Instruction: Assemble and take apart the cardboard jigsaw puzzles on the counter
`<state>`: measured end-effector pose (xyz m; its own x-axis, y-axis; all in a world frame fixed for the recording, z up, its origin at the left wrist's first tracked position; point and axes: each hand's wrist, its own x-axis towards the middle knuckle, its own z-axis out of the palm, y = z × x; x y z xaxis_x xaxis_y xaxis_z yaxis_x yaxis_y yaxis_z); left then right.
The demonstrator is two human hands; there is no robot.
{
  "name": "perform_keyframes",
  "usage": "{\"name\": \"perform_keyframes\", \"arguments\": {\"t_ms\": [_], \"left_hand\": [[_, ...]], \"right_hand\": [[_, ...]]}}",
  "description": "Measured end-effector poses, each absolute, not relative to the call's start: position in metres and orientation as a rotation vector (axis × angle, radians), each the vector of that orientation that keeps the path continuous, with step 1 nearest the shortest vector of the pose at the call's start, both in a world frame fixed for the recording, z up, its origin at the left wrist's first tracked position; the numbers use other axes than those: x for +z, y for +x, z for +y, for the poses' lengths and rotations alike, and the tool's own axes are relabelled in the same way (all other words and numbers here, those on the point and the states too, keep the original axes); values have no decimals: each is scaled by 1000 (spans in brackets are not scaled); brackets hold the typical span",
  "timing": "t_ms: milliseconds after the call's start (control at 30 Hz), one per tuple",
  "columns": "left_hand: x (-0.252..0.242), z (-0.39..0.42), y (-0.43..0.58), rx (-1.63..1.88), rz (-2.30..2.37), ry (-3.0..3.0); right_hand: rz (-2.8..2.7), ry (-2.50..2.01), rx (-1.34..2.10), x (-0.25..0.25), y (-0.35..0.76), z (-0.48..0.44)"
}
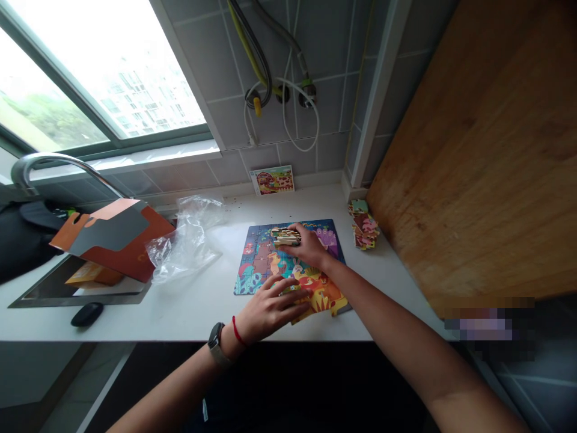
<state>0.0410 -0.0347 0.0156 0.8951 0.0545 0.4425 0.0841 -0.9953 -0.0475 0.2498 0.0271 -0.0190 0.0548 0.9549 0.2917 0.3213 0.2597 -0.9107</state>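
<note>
Two bare hands work over a jigsaw laid on the worktop. The right hand is curled, pinching a small stack of thick cardboard jigsaw pieces between thumb and fingers, above the upper middle of a colourful rectangular jigsaw board. The left hand is open with its fingers spread, reaching over the board's lower part toward a yellow-and-orange patch of jigsaw pieces that sits askew at the lower edge. A black wristwatch and a thin red string bracelet circle the left wrist. A flat, spread hand looks well suited to steadying loose pieces, while pressing each piece down with the fingertips would help its edges seat evenly. Just right of the board, a loose pile of jigsaw pieces lies near a large wooden chopping board. A small farmyard picture card leans against the grey tiled wall. To the left are a crumpled clear plastic bag and an orange-and-grey cardboard box, propped at the edge of a steel sink beneath a curved metal tap.
</note>
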Motion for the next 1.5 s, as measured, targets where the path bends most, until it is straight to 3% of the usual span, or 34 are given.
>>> {"name": "perform_keyframes", "arguments": {"t_ms": [300,500,900,1167,1500], "left_hand": [[14,53,6,-906,-517,-2715],[-12,95,9,-838,-535,-2706],[-8,91,24,-1020,-453,-2693],[-20,89,24,-1509,-757,-2844],[-36,94,25,-1506,-1128,-3025]], "right_hand": [[-909,-1104,978,-10,264,40],[-962,-1011,1215,2,272,32],[-1099,-1083,1399,-1,274,27],[-956,-1149,1276,-7,266,27],[-820,-1138,1338,-7,263,28]]}}
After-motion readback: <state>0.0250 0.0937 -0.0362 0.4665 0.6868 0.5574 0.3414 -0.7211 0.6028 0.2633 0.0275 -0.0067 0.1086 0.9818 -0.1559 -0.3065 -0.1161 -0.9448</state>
